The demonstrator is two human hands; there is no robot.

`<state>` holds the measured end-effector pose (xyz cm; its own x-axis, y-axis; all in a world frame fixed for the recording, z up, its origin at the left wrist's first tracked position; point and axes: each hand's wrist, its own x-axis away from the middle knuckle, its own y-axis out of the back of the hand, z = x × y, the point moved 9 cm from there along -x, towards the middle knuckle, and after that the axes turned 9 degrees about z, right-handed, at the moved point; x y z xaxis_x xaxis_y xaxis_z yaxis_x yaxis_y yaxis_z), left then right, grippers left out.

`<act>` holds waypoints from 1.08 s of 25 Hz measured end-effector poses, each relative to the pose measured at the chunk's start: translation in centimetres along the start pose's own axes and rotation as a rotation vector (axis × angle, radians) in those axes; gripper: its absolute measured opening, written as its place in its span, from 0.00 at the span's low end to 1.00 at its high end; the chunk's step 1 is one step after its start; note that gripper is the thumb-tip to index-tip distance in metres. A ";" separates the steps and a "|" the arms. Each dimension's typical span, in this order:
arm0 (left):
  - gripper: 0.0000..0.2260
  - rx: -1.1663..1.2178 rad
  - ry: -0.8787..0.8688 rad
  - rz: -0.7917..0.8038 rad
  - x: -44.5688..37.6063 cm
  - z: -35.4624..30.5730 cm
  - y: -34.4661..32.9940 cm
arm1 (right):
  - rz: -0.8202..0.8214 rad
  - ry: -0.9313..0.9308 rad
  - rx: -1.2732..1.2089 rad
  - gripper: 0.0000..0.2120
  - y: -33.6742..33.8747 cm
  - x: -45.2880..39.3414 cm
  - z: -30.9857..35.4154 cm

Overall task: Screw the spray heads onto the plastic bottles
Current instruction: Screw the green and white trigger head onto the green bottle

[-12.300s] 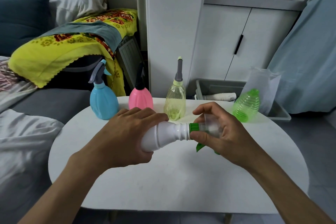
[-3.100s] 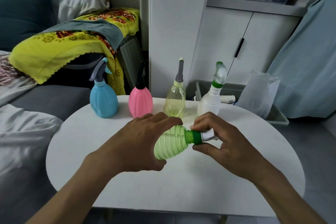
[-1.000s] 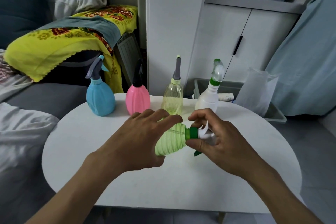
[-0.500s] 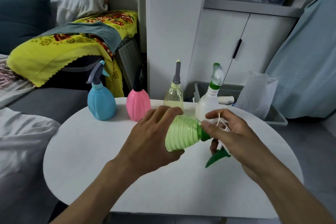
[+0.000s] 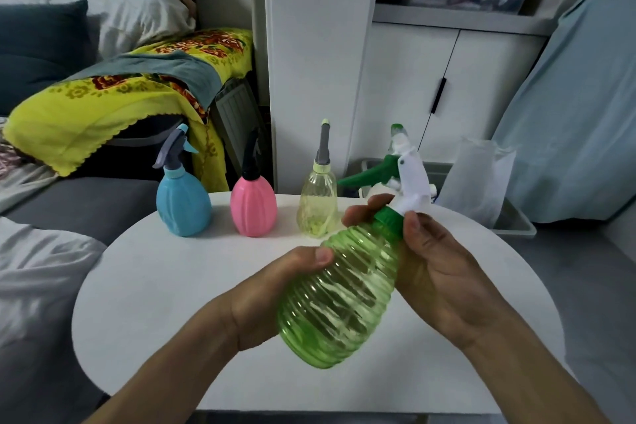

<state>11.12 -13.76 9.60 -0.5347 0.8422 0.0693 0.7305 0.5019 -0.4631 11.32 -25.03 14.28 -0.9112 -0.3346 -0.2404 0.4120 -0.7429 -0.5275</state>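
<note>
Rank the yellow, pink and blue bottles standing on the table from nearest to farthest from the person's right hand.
From the right hand:
1. Yellow bottle, just beyond and left of the fingertips.
2. Pink bottle, in the middle of the three.
3. Blue bottle, far left near the table's edge.

home, bedroom/living corner | landmark: round white table (image 5: 144,286) | left of it: grey sofa (image 5: 79,203) with pillows (image 5: 130,14), yellow floral blanket (image 5: 113,103) | behind it: white cabinet (image 5: 413,96) with black handle | right-behind: grey bin (image 5: 512,220) on floor
</note>
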 end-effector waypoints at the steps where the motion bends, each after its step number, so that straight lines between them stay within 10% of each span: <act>1: 0.28 -0.026 -0.030 -0.007 -0.1 -0.1 -0.1 | -0.025 0.008 0.037 0.14 0.2 0.0 0.0; 9: 0.31 -0.592 -0.127 -0.374 0.3 -2.9 1.6 | -0.397 0.108 0.193 0.10 3.3 0.2 0.9; 17: 0.24 -0.375 0.107 0.135 -0.5 0.8 -2.5 | 0.051 -0.126 0.001 0.15 -0.1 0.4 -0.5; 27: 0.24 -0.779 -0.129 -0.162 -0.7 -1.7 -2.3 | -0.265 -0.048 0.142 0.15 1.5 0.5 0.3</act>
<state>10.50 -15.19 12.09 -0.6697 0.7414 -0.0417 0.7003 0.6493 0.2967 11.53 -26.50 13.59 -0.9873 -0.1431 -0.0693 0.1589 -0.8804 -0.4468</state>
